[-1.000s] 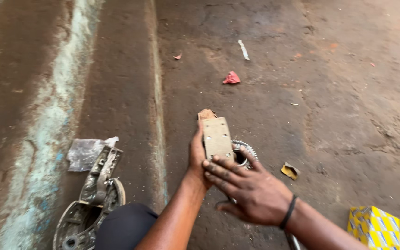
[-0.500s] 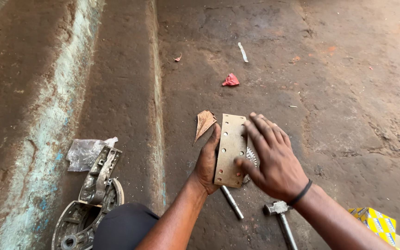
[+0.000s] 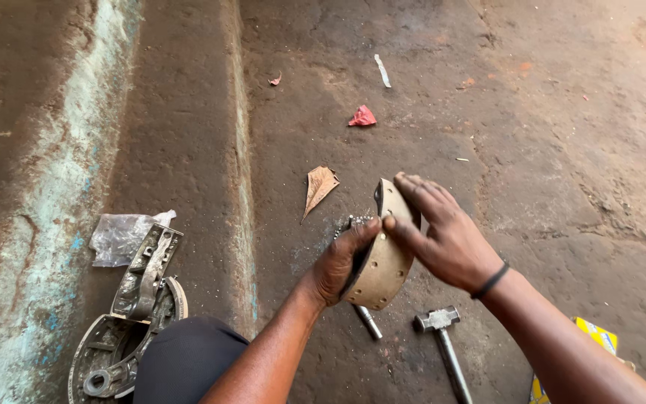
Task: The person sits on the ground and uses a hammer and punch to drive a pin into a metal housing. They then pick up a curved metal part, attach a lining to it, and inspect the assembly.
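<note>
Both hands are clamped on a curved brake shoe (image 3: 384, 265) held just above the dirt floor (image 3: 562, 150): the left hand (image 3: 338, 262) grips its near edge, the right hand (image 3: 446, 236) presses its outer face. A hammer (image 3: 443, 337) lies just below (a metal rod (image 3: 366, 320) beside it); stacked brake shoes (image 3: 132, 314) sit well apart at left; bare ground ahead.

Hammer (image 3: 443, 329) right of brake shoe (image 3: 383, 265)
</note>
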Demonstrator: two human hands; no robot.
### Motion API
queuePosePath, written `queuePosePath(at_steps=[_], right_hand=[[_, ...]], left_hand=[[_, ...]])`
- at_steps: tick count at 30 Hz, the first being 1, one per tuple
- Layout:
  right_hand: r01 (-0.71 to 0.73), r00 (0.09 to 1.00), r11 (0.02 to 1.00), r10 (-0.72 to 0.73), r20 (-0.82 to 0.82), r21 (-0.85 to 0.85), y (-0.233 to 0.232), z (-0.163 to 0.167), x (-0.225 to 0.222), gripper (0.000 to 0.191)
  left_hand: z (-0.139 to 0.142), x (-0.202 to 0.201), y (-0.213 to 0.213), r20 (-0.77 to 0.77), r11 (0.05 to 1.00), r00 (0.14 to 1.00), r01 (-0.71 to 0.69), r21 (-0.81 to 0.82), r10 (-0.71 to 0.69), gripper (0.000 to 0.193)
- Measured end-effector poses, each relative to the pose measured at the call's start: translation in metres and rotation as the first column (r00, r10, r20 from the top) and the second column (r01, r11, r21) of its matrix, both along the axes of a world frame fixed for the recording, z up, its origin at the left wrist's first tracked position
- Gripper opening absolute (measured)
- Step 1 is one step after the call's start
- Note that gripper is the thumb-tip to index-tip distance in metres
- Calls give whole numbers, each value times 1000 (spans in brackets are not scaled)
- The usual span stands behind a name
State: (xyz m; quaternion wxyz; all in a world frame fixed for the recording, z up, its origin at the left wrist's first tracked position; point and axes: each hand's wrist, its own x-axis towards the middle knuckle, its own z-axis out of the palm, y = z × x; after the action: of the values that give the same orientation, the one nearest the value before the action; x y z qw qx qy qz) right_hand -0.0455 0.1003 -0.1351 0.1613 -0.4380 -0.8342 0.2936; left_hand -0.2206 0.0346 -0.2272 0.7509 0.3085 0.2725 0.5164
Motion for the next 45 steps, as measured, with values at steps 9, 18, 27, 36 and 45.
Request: queuePosePath(at_steps=[9,18,27,36,45], right_hand=[[33,998,994,-37,-43,-100,2,10,0,89],[44,997,980,-56,-54,-196,1,7,-2,82],[74,989,991,-88,-118,-113,-2,5,-7,78],[86,991,996,-88,-98,-31,3,7,-2,50],[-107,980,935,156,-123,338,-11,14,-2,23]], left_hand=[[0,3,2,69,998,996,53,18,-55,66],[4,3,1,-12,998,1000,6,62,-6,73],[3,1,3,-62,1000,998,5,12,-4,78],[6,2,2,-106,998,994,-3,57,9,76],[12,-1,3,-268,998,961,-58,23,62,75]])
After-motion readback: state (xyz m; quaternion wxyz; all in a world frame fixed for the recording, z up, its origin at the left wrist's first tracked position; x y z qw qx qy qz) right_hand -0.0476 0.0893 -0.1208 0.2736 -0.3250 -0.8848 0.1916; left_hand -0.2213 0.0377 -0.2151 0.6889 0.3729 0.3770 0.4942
